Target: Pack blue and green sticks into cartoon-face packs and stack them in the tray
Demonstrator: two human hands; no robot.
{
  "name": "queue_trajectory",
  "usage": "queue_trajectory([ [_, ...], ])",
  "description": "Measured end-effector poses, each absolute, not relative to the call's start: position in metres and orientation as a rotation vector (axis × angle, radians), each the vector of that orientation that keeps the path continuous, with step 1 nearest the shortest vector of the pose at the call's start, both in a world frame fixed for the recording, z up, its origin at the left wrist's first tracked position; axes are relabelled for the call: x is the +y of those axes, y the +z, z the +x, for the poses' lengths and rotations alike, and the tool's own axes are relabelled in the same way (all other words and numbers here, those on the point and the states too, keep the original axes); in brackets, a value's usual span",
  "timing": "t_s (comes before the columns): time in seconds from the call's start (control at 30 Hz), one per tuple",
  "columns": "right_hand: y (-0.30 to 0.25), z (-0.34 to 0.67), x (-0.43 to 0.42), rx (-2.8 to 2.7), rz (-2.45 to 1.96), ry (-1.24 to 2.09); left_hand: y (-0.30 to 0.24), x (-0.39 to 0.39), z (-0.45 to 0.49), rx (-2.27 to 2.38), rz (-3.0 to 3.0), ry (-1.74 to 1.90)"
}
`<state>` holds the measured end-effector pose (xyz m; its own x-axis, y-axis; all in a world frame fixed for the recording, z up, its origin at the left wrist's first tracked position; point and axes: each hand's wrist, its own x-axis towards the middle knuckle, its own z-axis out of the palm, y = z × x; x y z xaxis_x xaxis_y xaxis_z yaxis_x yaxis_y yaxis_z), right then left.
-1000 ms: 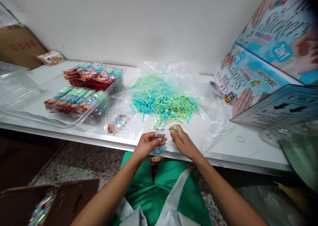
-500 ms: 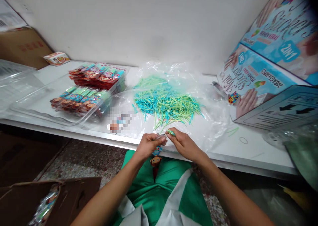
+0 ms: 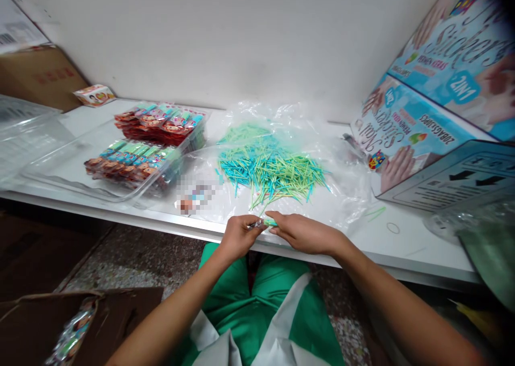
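Observation:
At the bench's front edge my left hand [image 3: 241, 236] is closed on a small clear plastic packet [image 3: 256, 224], mostly hidden by the fingers. My right hand [image 3: 303, 233] pinches a short bunch of green and blue sticks [image 3: 270, 222]. The bunch's left end meets the packet; I cannot tell how far it reaches inside. Just beyond both hands, a loose pile of thin green and blue sticks [image 3: 277, 167] lies on a crumpled clear plastic sheet [image 3: 346, 194].
To the left, a clear plastic tray [image 3: 52, 175] holds rows of filled packets [image 3: 124, 162]. Printed blue cartons [image 3: 434, 124] stand at the right. A brown carton [image 3: 40, 76] sits at the back left, and an open cardboard box [image 3: 120, 323] is below the bench. A thin ring [image 3: 393, 228] lies right.
The packet, which hung below my left hand with its printed figure showing, is now raised and turned toward the right hand. The stick bunch has come down and left to its opening.

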<state>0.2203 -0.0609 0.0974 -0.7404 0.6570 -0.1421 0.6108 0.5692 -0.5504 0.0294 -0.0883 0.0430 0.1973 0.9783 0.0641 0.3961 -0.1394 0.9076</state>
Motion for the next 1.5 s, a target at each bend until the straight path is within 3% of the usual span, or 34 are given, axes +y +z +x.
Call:
queue_trajectory([
  [0.47, 0.083, 0.219, -0.050, -2.777, -1.075, 0.858, 0.067, -0.102, 0.040, 1.244, 2.184, 0.462],
  [0.6, 0.099, 0.223, -0.046, -2.702, -0.905, 1.017, 0.066, -0.104, 0.041, 1.181, 1.896, 0.595],
  [0.83, 0.091, 0.203, -0.050, -2.504, -1.101, 0.738, 0.050, -0.106, 0.050, 0.823, 1.248, 0.620],
  [0.93, 0.091, 0.200, -0.050, -2.307, -1.168, 0.837, 0.047, -0.106, 0.052, 0.820, 1.085, 0.739],
  [1.17, 0.075, 0.210, -0.060, -1.755, -1.117, 1.435, 0.041, -0.109, 0.049, 0.877, 0.935, 0.901],
  [1.5, 0.063, 0.206, -0.066, -1.647, -1.238, 1.422, 0.041, -0.109, 0.050, 0.883, 0.901, 0.924],
])
